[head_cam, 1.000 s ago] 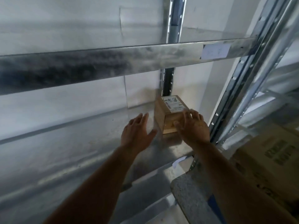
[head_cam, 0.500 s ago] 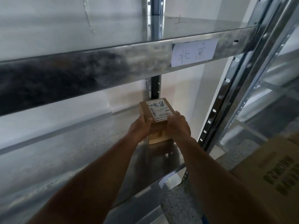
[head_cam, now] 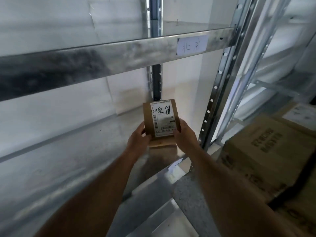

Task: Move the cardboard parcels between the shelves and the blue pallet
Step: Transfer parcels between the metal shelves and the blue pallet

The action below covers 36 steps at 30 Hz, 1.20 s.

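While both hands close on it from either side, one small brown cardboard parcel (head_cam: 159, 124) sits above the galvanised steel lower shelf (head_cam: 68, 161), just right of the frame's centre; whether its underside touches the metal cannot be told. Its top face tilts toward the camera, and its long axis runs from 6 o'clock to 12 o'clock, the far end pointing at the dark perforated rear upright (head_cam: 156, 79). One white shipping label (head_cam: 162, 118) with black handwriting and barcodes covers most of that top face, its text upside down to the viewer.

At 9 o'clock of the parcel, the left hand (head_cam: 139, 140) grips the near left edge, thumb curled onto the top. At 3 o'clock, the right hand (head_cam: 185, 136) grips the near right edge, fingers wrapped over the side and thumb on the top.

Toward 12 o'clock, one steel beam of the upper shelf (head_cam: 119, 55) crosses the view, carrying one pale paper tag with two handwritten characters (head_cam: 192, 45). At 3 o'clock, two perforated steel front posts (head_cam: 215, 93) rise side by side. Beyond them, at 4 o'clock, stands one large brown cardboard carton with dark printed lettering (head_cam: 266, 151), with more cartons behind and below it, too cropped to count.
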Tool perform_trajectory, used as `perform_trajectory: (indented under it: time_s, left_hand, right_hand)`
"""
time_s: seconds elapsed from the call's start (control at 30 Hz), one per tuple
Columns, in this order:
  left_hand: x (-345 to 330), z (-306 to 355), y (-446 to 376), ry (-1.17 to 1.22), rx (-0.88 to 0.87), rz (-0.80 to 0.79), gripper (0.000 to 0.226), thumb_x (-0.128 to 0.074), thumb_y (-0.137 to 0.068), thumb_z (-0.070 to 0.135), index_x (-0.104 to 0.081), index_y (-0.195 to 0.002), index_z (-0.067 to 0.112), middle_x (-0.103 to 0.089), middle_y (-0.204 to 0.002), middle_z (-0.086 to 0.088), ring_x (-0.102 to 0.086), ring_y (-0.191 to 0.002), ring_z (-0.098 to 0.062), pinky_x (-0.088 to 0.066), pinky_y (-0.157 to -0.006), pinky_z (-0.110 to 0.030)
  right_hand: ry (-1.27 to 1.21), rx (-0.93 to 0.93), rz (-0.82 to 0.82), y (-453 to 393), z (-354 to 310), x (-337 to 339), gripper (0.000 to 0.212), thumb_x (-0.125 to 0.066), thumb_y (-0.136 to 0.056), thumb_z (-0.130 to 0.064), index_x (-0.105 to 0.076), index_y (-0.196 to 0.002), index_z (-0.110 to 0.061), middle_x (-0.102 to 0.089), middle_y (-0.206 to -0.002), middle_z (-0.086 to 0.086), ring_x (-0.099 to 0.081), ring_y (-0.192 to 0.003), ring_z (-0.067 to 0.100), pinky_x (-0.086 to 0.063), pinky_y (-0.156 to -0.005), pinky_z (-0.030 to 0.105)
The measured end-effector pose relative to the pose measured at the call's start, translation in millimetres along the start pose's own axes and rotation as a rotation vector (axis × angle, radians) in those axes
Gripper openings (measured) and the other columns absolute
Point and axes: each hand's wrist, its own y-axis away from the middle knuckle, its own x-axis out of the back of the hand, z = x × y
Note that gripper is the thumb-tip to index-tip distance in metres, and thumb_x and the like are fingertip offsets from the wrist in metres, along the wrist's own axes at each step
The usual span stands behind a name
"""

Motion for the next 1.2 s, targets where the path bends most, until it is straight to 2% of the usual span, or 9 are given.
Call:
perform_trajectory:
  time_s: [0.17,0.3,0.47,0.57,0.63,0.8,0.93,1.03,1.2]
  left_hand:
    - [15,-6,62,-0.015,-0.077,0.002,0.063,-0.049,-0.087,0.006,-0.036,-0.139,0.039,-0.058,-0.127,0.005,-0.057,-0.112,-0.02,-0.048,-0.096,-0.045]
    - [26,-11,124,-0.079,-0.19,0.002,0.063,-0.05,-0.087,0.007,-0.035,-0.14,0.039,-0.058,-0.125,0.01,-0.06,-0.104,-0.014,-0.049,-0.09,-0.033]
    - [28,-21,193,-0.067,-0.232,-0.073,0.063,-0.051,-0.089,0.007,-0.031,-0.146,0.027,-0.053,-0.137,0.0,-0.057,-0.114,-0.017,-0.046,-0.096,-0.034]
    - [28,-24,233,-0.044,-0.277,-0.124,0.065,-0.059,-0.088,0.013,-0.032,-0.145,0.029,-0.055,-0.132,0.008,-0.057,-0.1,-0.002,-0.045,-0.077,-0.013]
    - [29,-25,254,-0.049,-0.305,-0.15,0.067,-0.063,-0.086,0.016,-0.032,-0.144,0.03,-0.056,-0.132,0.008,-0.057,-0.098,-0.001,-0.044,-0.074,-0.009]
    - [23,-28,295,-0.06,-0.278,-0.168,0.075,-0.065,-0.086,0.023,-0.024,-0.148,0.031,-0.051,-0.138,0.007,-0.056,-0.115,-0.011,-0.044,-0.1,-0.035]
    - [8,-25,327,-0.061,-0.275,-0.165,0.075,-0.064,-0.086,0.023,-0.023,-0.148,0.032,-0.049,-0.139,0.008,-0.052,-0.112,-0.004,-0.039,-0.091,-0.022]
    - [-9,-15,354,-0.041,-0.294,-0.157,0.072,-0.065,-0.086,0.023,-0.026,-0.146,0.034,-0.051,-0.132,0.016,-0.054,-0.107,-0.002,-0.038,-0.087,-0.018]
    - [-53,13,414,0.091,-0.396,-0.171,0.067,-0.065,-0.085,0.016,-0.029,-0.128,0.052,-0.047,-0.105,0.033,-0.056,-0.081,0.016,-0.038,-0.061,0.004]
  right_hand:
    - [-0.06,0.038,0.03,68,-9,-2,0.029,-0.036,-0.102,-0.016,-0.04,-0.131,-0.019,-0.059,-0.125,0.003,-0.06,-0.113,0.022,-0.053,-0.092,0.041]
    - [-0.019,0.087,0.099,137,-9,-4,0.029,-0.035,-0.102,-0.018,-0.04,-0.13,-0.019,-0.06,-0.123,0.002,-0.06,-0.107,0.019,-0.053,-0.081,0.029]
    - [0.012,0.04,0.18,224,-7,-1,0.031,-0.035,-0.1,-0.018,-0.04,-0.131,-0.021,-0.061,-0.117,0.002,-0.061,-0.097,0.017,-0.053,-0.073,0.028]
    - [-0.029,0.014,0.21,270,-9,3,0.03,-0.038,-0.1,-0.018,-0.041,-0.13,-0.022,-0.06,-0.114,-0.004,-0.06,-0.099,0.012,-0.047,-0.066,0.013]
    - [-0.044,0.002,0.227,296,-11,6,0.032,-0.038,-0.101,-0.018,-0.04,-0.132,-0.023,-0.06,-0.117,-0.002,-0.061,-0.103,0.014,-0.052,-0.075,0.02]
    - [0.039,-0.015,0.264,346,-6,16,0.044,-0.037,-0.101,-0.022,-0.028,-0.144,-0.025,-0.058,-0.124,0.001,-0.061,-0.107,0.015,-0.052,-0.073,0.021]
    - [0.071,-0.013,0.283,381,3,34,0.05,-0.04,-0.1,-0.028,-0.024,-0.147,-0.026,-0.057,-0.129,0.0,-0.058,-0.113,0.016,-0.054,-0.089,0.039]
    - [0.016,0.038,0.274,408,13,59,0.051,-0.047,-0.098,-0.027,-0.028,-0.145,-0.031,-0.056,-0.128,-0.004,-0.057,-0.114,0.013,-0.053,-0.091,0.041]
    - [-0.084,0.077,0.283,468,31,120,0.067,-0.054,-0.094,-0.023,-0.018,-0.15,-0.033,-0.048,-0.136,-0.003,-0.052,-0.12,0.012,-0.049,-0.097,0.043]
